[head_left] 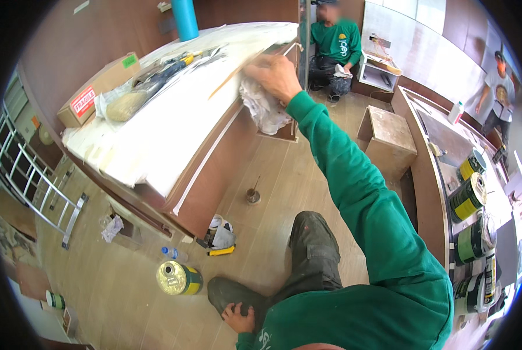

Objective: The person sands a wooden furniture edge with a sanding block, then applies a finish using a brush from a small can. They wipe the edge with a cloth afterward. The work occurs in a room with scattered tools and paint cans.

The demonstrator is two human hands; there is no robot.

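My right hand [275, 77] reaches out over the far edge of a brown cabinet, its fingers closed on a crumpled whitish rag [263, 112]. The rag hangs down over the cabinet's edge trim. A white sheet [156, 137] covers the cabinet top, and a thin brown strip [226, 84] lies on it just left of the hand. My left hand [238, 318] rests on my bent knee, fingers spread, with nothing in it.
On the cabinet lie a cardboard box [97, 93], tools in plastic [150, 87] and a blue cylinder [184, 20]. A metal can [179, 278] and small pot [253, 196] stand on the floor. Paint cans [468, 197] line the right. Two people [337, 44] are farther off.
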